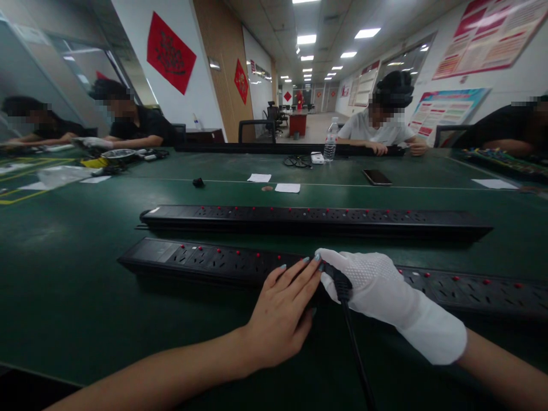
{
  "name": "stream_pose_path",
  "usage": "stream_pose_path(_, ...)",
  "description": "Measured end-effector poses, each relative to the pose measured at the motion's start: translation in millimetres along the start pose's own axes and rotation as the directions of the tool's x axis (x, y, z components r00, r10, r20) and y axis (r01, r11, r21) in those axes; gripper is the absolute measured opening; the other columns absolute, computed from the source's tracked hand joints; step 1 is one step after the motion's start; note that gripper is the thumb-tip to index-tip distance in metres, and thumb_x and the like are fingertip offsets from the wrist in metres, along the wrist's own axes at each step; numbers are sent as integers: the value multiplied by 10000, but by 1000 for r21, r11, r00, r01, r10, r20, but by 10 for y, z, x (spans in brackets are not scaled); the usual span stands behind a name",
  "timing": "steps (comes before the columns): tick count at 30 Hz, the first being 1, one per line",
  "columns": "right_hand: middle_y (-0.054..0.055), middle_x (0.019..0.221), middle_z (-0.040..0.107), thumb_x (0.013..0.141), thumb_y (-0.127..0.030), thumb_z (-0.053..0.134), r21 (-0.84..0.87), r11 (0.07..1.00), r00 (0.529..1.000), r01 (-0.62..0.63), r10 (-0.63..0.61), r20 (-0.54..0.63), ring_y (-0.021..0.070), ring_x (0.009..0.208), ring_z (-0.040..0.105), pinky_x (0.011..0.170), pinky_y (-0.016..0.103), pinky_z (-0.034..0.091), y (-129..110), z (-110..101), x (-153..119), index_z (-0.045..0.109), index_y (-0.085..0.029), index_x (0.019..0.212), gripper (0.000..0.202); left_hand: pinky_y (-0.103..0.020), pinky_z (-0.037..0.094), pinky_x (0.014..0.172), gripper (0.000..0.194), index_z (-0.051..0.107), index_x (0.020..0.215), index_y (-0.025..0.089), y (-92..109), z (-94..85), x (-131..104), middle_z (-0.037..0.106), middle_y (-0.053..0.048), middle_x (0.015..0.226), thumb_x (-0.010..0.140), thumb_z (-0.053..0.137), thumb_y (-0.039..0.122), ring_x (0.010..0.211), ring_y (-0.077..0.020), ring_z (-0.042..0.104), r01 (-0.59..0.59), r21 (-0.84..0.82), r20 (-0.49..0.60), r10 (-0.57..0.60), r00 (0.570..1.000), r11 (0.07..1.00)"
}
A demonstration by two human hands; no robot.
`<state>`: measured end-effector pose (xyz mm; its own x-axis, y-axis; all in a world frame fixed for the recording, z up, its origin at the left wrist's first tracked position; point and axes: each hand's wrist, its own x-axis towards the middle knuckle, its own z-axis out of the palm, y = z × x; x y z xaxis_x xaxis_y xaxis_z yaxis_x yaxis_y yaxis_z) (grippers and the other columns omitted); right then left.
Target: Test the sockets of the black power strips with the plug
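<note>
From where I stand, I see the person's left hand (282, 317), bare with pale-painted nails, reaching over the near power strip (214, 260). Its fingers are straight and close together, unclenched, lying across the strip's top with their tips just beside the black plug (342, 285). The right hand (368, 282), in a white dotted glove, has its fingers closed around that plug at the strip's middle; I cannot tell whether the prongs are in a socket, since the glove and plug body hide them. A black cord (357, 354) runs from the plug toward the near edge of the green table (64, 274).

The near strip lies lengthwise from left to right, with red buttons along its sockets. Just beyond it lies a far power strip (317, 220), roughly parallel and apart from it. Farther off are two white paper pieces, a phone (377, 177) lying flat to the right, and an upright clear bottle (331, 142). A co-worker in a white shirt (377, 128) sits across the table.
</note>
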<state>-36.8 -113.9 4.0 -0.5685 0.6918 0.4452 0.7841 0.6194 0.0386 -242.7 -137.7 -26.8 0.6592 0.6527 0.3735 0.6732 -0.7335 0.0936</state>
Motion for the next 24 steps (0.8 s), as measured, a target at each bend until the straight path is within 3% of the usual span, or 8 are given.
stream_pose_path(10,87,877,671,827,-328,461,-2,1000,1000,17,-17,-16,168,730,635,637,269,482,-7,-23,15,550,-123,1115,364,-376,251,970,570,290,1371,202,-2,10,-7,304,-26,1429,811,397,177,1303,-205,279,6,-63,-35,-8,999,998)
stream_pose_path(18,65,847,665,838,-336,444,7,1000,1000,-3,3,20,151,709,620,626,247,448,-21,-18,29,537,-142,1126,359,-360,236,961,702,260,1381,172,-1,29,-20,271,-37,1443,696,366,67,1314,-192,259,8,-106,-26,-11,1000,994)
stream_pose_path(24,50,836,661,844,-344,448,29,999,998,-33,32,47,136,704,610,618,231,417,-38,-39,25,536,-170,1129,345,-362,229,952,710,227,1396,191,-12,66,-32,320,-60,1420,710,374,83,1281,-212,323,12,-109,-53,-18,998,994)
